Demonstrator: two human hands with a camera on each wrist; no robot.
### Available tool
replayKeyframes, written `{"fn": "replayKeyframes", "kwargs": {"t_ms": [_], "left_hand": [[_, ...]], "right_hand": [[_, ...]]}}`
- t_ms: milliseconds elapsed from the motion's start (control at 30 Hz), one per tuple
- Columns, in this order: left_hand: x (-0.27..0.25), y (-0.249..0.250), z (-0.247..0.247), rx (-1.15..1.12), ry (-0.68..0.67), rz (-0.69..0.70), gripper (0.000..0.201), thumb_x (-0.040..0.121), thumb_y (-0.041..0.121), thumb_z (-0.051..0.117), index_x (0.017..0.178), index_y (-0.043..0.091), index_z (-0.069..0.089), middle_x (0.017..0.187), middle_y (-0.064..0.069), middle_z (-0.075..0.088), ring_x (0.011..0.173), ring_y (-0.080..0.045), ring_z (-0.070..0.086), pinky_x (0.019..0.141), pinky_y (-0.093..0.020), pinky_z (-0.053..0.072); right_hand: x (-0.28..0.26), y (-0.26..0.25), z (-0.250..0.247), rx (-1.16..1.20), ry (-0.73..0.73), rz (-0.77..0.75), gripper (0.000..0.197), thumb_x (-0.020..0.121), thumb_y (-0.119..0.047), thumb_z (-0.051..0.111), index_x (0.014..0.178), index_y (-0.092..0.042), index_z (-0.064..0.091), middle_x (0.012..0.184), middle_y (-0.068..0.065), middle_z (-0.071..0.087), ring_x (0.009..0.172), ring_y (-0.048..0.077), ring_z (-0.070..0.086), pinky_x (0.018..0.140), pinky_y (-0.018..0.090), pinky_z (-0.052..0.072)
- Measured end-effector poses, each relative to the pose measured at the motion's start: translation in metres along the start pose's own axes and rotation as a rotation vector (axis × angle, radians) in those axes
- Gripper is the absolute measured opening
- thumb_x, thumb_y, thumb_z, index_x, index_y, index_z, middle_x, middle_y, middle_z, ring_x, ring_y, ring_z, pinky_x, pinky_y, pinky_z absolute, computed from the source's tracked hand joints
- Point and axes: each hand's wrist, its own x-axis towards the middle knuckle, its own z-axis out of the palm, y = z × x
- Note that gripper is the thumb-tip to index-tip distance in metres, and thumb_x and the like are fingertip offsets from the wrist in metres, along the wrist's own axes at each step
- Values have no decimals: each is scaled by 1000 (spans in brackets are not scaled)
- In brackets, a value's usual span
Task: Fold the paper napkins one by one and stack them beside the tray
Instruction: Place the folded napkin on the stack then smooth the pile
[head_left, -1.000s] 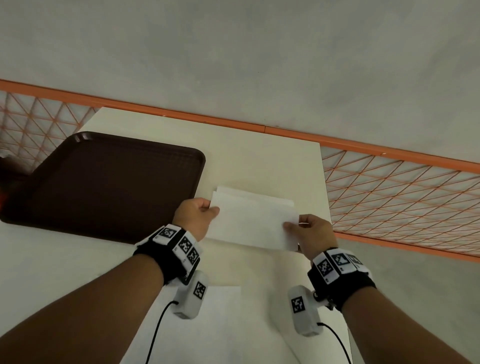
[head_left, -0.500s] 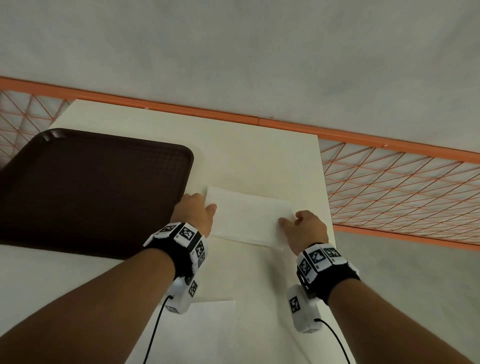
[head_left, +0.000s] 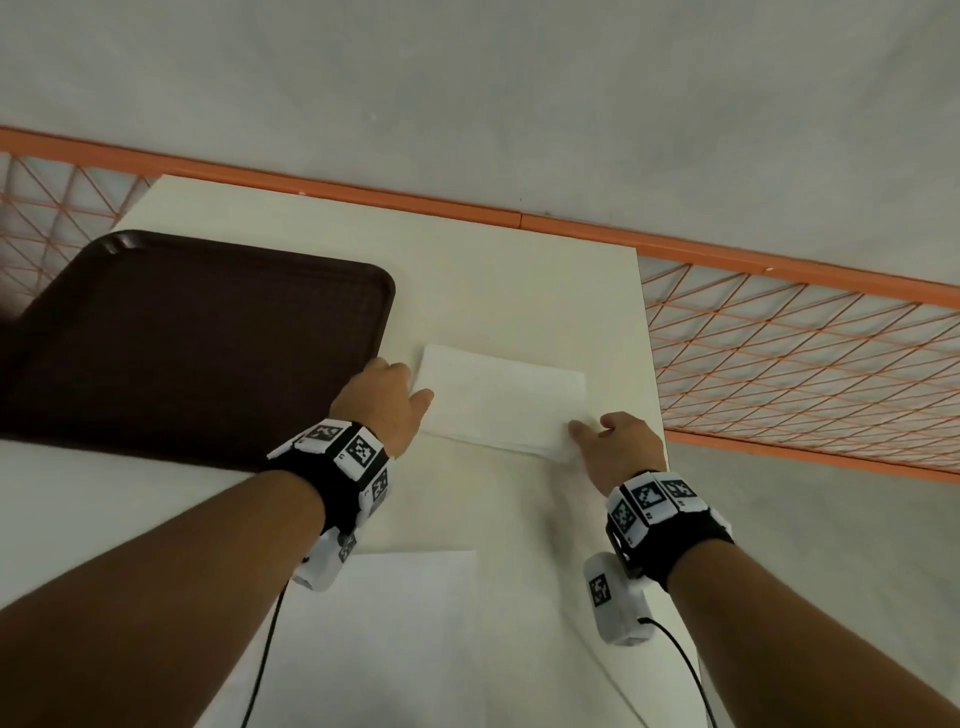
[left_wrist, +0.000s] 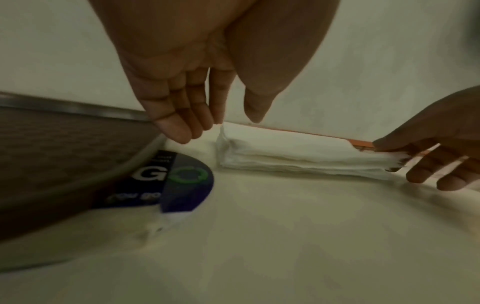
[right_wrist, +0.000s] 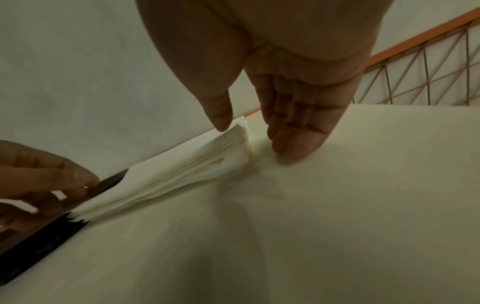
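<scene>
A stack of folded white napkins (head_left: 501, 402) lies on the cream table just right of the dark brown tray (head_left: 197, 343). My left hand (head_left: 410, 387) is at the stack's left end. In the left wrist view its fingers (left_wrist: 182, 129) point straight down beside the stack (left_wrist: 298, 156), with the thumb apart above it. My right hand (head_left: 592, 428) is at the stack's near right corner. Its thumb (right_wrist: 221, 119) touches the top of the stack (right_wrist: 182, 170), and its straight fingers (right_wrist: 293, 139) reach the table beside it. Neither hand grips anything.
A flat unfolded napkin (head_left: 395, 623) lies near me between my forearms. A blue round sticker (left_wrist: 179, 181) shows at the tray's edge. The table's right edge (head_left: 649, 374) is close to the stack, with an orange mesh railing (head_left: 805, 364) beyond it.
Both hands lowered the folded napkin onto the stack beside the tray. Their pinches at its two ends have loosened and the fingers have straightened.
</scene>
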Motion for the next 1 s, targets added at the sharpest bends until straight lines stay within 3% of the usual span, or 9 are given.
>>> {"fn": "replayKeyframes", "kwargs": {"t_ms": [200, 267, 333, 500, 600, 700, 800, 900, 1000], "left_hand": [[-71, -28, -1, 56, -227, 195, 26, 88, 46, 58, 102, 24, 64, 104, 5, 65, 98, -17, 61, 87, -32, 50], [-94, -36, 5, 106, -315, 255, 34, 85, 49, 60, 110, 25, 62, 110, 6, 59, 104, -15, 56, 90, -31, 47], [-111, -42, 14, 163, -394, 295, 49, 83, 52, 61, 124, 26, 54, 121, 7, 49, 114, -14, 48, 95, -32, 43], [-123, -33, 25, 254, -374, 290, 52, 84, 45, 64, 129, 24, 47, 129, 3, 47, 119, -19, 44, 101, -35, 38], [-123, -23, 22, 304, -391, 310, 39, 87, 38, 62, 122, 23, 53, 127, 0, 48, 119, -22, 45, 101, -36, 35], [-125, -19, 21, 369, -308, 385, 23, 95, 31, 50, 115, 23, 59, 122, 0, 55, 113, -22, 51, 97, -36, 36], [-129, -21, 17, 420, -264, 435, 26, 101, 26, 39, 113, 21, 61, 117, 0, 61, 109, -22, 56, 92, -34, 37], [-135, -26, 7, 308, -265, 476, 26, 100, 27, 41, 113, 21, 63, 114, 1, 63, 107, -20, 57, 89, -31, 40], [-144, -34, -8, -122, -274, 420, 17, 94, 28, 54, 101, 20, 68, 96, 4, 68, 91, -14, 62, 83, -29, 49]], "right_hand": [[-71, 29, 25, 40, -66, -87, 44, 87, -42, 62, 123, -17, 58, 101, -2, 65, 100, 23, 61, 89, 31, 48], [-100, 35, 36, 2, -109, -155, 40, 87, -43, 63, 119, -20, 59, 95, -5, 62, 98, 22, 62, 86, 29, 48], [-125, 39, 49, -87, -189, -236, 41, 86, -46, 61, 120, -23, 58, 102, -5, 63, 99, 20, 61, 85, 28, 48], [-165, 43, 70, -206, -289, -353, 39, 84, -47, 59, 115, -25, 54, 108, -5, 60, 101, 17, 58, 87, 29, 47], [-176, 45, 75, -180, -312, -335, 49, 84, -48, 61, 126, -25, 49, 113, -7, 59, 104, 15, 57, 89, 27, 47], [-180, 48, 76, -128, -303, -299, 55, 83, -50, 62, 129, -23, 47, 112, -7, 59, 103, 15, 57, 90, 28, 47], [-178, 52, 74, -108, -290, -287, 58, 84, -49, 62, 132, -22, 46, 114, -5, 59, 104, 16, 57, 90, 28, 46], [-175, 56, 70, -37, -292, -294, 60, 82, -50, 66, 132, -23, 47, 114, -6, 58, 102, 14, 56, 89, 26, 46], [-171, 57, 61, 52, -347, -332, 46, 80, -45, 71, 119, -26, 57, 106, -9, 63, 92, 9, 59, 82, 23, 47]]}}
